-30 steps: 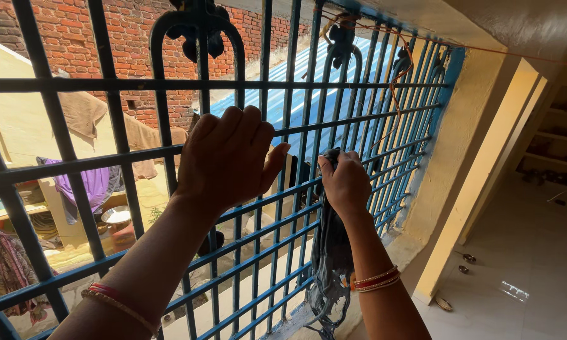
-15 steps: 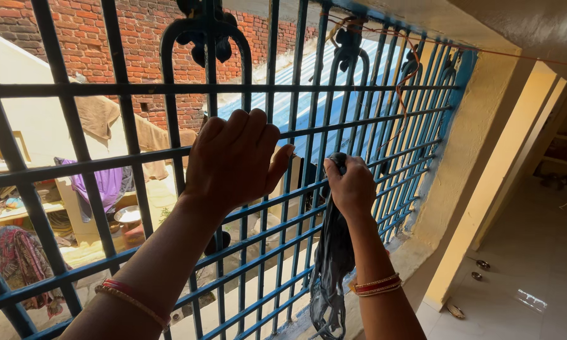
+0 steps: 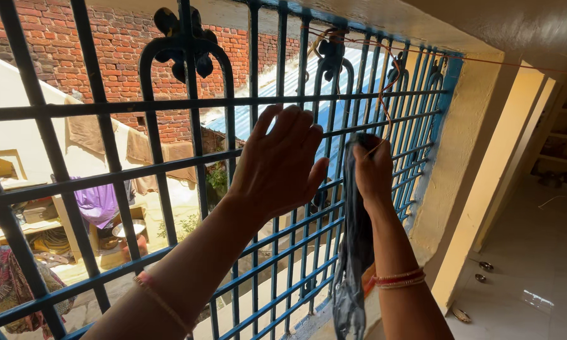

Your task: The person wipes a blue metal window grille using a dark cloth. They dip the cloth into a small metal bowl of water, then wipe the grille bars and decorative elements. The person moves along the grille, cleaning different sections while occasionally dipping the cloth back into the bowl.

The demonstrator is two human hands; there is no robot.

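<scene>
Head view: looks along a blue metal window grille (image 3: 283,252) from inside, with both of the person's arms raised to it.
Left hand: the left hand (image 3: 280,164) is spread flat against the bars, back toward the camera, fingers (image 3: 293,126) long and slightly fanned with their tips at a horizontal bar; it holds nothing.
Right hand: the right hand (image 3: 373,171) is closed, fingers curled toward the grille around the top end of a dark cloth (image 3: 354,252); whether the fingertips also hook a bar cannot be told.
Cloth and fingers: the upper end of the cloth sits inside the right fist, just at the knuckles; the rest hangs straight down along the inner side of the wrist and forearm, close to the bars, ending near the sill.
Wrists: red and orange bangles (image 3: 398,278) circle the right wrist; a thin band (image 3: 160,299) shows on the left forearm.
Above: an orange cord (image 3: 384,94) runs down the bars toward the right hand.
Outside: a red brick wall (image 3: 107,50), a blue corrugated roof (image 3: 296,82) and clothes drying, one piece purple (image 3: 97,203).
</scene>
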